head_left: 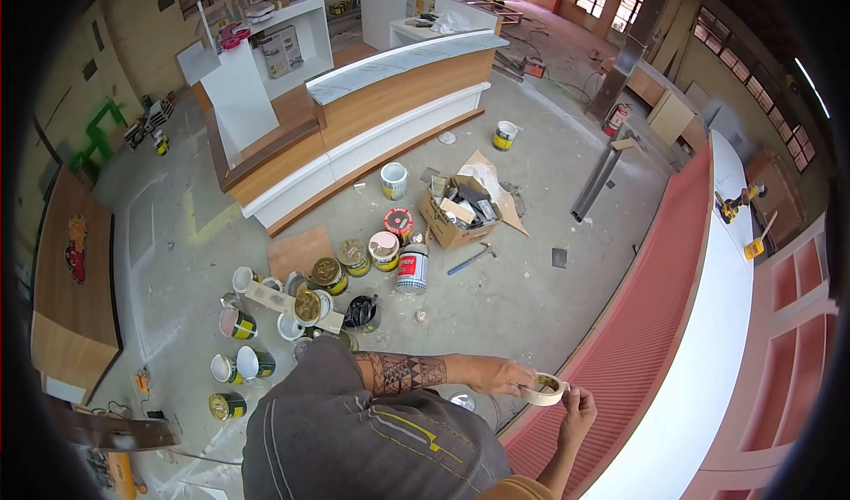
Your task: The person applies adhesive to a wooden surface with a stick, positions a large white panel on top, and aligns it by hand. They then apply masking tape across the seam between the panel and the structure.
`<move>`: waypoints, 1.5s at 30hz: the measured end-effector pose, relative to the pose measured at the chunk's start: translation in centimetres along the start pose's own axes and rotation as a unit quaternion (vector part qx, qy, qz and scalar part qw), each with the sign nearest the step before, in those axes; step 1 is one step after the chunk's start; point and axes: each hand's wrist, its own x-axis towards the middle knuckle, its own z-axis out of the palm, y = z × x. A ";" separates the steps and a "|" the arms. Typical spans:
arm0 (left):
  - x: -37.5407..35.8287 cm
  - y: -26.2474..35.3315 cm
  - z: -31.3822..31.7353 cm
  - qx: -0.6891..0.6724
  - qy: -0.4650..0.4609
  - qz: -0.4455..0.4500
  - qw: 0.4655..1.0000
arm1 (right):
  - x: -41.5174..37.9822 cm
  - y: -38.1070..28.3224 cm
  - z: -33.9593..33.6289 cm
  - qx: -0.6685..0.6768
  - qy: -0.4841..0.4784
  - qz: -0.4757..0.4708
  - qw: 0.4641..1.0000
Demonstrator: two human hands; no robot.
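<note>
My left hand (506, 377), at the end of a tattooed forearm, is closed around a roll of cream masking tape (544, 397). My right hand (577, 410) is pinched at the roll's right edge, where the tape's loose end seems to be; the fingertips are small in view. Both hands are above the lower end of the curved pink ribbed panel (642, 323), which has a white top (708, 341).
Several paint cans (413, 268) crowd the floor beside me. A cardboard box (452, 226) of scraps and a hammer (471, 259) lie beyond. A drill (739, 203) and a yellow-handled brush (755, 247) rest on the white top. A wood-and-white counter (390, 93) stands farther off.
</note>
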 end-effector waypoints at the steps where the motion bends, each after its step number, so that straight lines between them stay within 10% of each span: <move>1: 0.0 -0.1 0.3 0.017 0.023 0.032 0.999 | -0.1 0.3 -0.3 0.002 0.003 0.001 1.000; 13: 1.3 1.2 1.0 -0.016 -0.075 -0.053 0.996 | -3.1 -1.0 -1.2 0.031 0.045 0.028 0.998; 19: 2.9 -0.3 2.5 0.016 -0.064 0.008 0.998 | -4.0 -1.2 -3.0 -0.196 0.098 0.012 0.976; 45: 12.2 5.9 11.7 0.040 -0.296 0.122 0.947 | -19.1 1.5 -10.6 -0.129 0.351 0.015 0.927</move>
